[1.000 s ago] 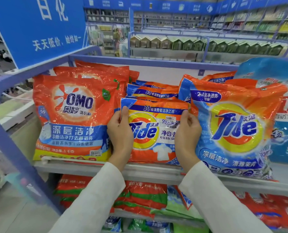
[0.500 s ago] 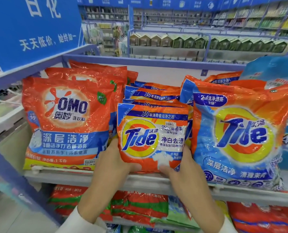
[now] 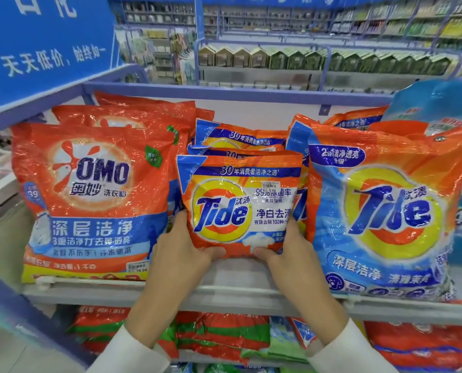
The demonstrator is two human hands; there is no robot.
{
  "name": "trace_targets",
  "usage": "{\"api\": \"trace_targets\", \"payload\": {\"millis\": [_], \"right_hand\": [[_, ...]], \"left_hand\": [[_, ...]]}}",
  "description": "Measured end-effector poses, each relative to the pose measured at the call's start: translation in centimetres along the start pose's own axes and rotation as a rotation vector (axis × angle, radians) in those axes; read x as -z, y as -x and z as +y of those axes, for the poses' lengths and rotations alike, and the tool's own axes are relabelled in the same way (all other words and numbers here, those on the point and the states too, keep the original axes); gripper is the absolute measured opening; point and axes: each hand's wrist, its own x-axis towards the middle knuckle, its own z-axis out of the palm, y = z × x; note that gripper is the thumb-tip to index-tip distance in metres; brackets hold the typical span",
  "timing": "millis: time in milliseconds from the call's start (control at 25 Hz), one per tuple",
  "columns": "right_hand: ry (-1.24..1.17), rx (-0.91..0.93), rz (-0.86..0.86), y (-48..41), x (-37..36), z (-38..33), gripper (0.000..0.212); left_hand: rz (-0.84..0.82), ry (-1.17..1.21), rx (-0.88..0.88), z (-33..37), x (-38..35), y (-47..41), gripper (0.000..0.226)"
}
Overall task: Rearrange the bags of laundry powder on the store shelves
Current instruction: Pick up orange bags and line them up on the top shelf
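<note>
A small orange Tide bag (image 3: 238, 200) stands upright at the middle of the top shelf (image 3: 240, 289). My left hand (image 3: 181, 251) grips its lower left corner, thumb on the front. My right hand (image 3: 292, 254) grips its lower right corner the same way. More small Tide bags (image 3: 238, 137) stand stacked behind it. A big orange OMO bag (image 3: 89, 200) stands to its left, a big Tide bag (image 3: 386, 211) to its right.
A blue detergent bag (image 3: 440, 103) stands at the far right. Red and green bags (image 3: 219, 335) lie on the shelf below. A blue sign (image 3: 41, 44) hangs at the upper left over the purple shelf frame (image 3: 224, 91). Other store shelves fill the background.
Both hands slid from the sides of the small Tide bag down to its bottom corners. The bag now stands more upright and a little higher. The camera moved closer.
</note>
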Motion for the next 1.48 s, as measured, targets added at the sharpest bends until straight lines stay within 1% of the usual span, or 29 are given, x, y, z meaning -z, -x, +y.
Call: {"api": "trace_targets", "payload": {"millis": [160, 280, 520, 640, 760, 840, 960, 1040, 1120, 1200, 1280, 1320, 1400, 1440, 1480], "right_hand": [[-0.011, 0.018, -0.006, 0.9, -0.4, 0.2, 0.083], [-0.009, 0.047, -0.012, 1.0, -0.5, 0.4, 0.087], [0.050, 0.068, 0.010, 0.8, -0.8, 0.5, 0.084], [0.058, 0.092, 0.072, 1.2, -0.8, 0.3, 0.078], [0.130, 0.114, 0.155, 2.1, -1.0, 0.1, 0.079], [0.192, 0.140, 0.176, 2.7, -1.2, 0.2, 0.076], [0.207, 0.195, 0.141, 3.6, -0.5, 0.8, 0.067], [0.173, 0.212, 0.077, 4.5, 0.6, 1.4, 0.066], [0.133, 0.218, 0.027, 5.9, 2.2, 2.0, 0.061], [0.063, 0.220, 0.063, 6.9, 4.7, 2.6, 0.051], [-0.009, 0.239, 0.166, 7.8, 8.4, 3.7, 0.040], [-0.029, 0.235, 0.229, 8.3, 10.4, 4.5, 0.036], [0.019, 0.203, 0.342, 8.6, 14.7, 6.7, 0.037], [0.052, 0.162, 0.364, 8.4, 16.7, 7.8, 0.045], [0.076, 0.100, 0.334, 8.0, 18.7, 8.8, 0.059]], "left_hand": [[-0.032, 0.069, -0.071, -0.2, -0.1, 0.8, 0.085], [-0.063, 0.113, -0.055, -0.5, 0.0, 0.4, 0.082], [-0.113, 0.063, -0.062, -0.5, 0.3, 0.4, 0.082], [-0.086, 0.010, -0.079, -0.6, 0.2, 0.7, 0.088], [-0.050, -0.008, -0.076, -0.7, 0.0, 0.8, 0.096], [-0.017, 0.000, -0.110, -0.8, -0.1, 1.0, 0.094], [-0.009, 0.005, -0.180, -1.0, 0.2, 1.3, 0.086], [-0.002, 0.012, -0.178, -0.8, 0.2, 1.6, 0.081], [0.068, 0.026, -0.177, -0.2, -0.2, 3.3, 0.075], [0.141, -0.004, -0.195, 1.3, -1.2, 5.4, 0.073], [0.176, -0.048, -0.213, 3.3, -3.1, 7.5, 0.073], [0.159, -0.031, -0.222, 4.5, -4.2, 8.4, 0.070], [0.042, 0.126, -0.215, 7.5, -6.4, 9.9, 0.065], [-0.026, 0.221, -0.189, 9.0, -7.5, 10.3, 0.065], [-0.085, 0.285, -0.160, 10.4, -8.6, 10.5, 0.068]]}}
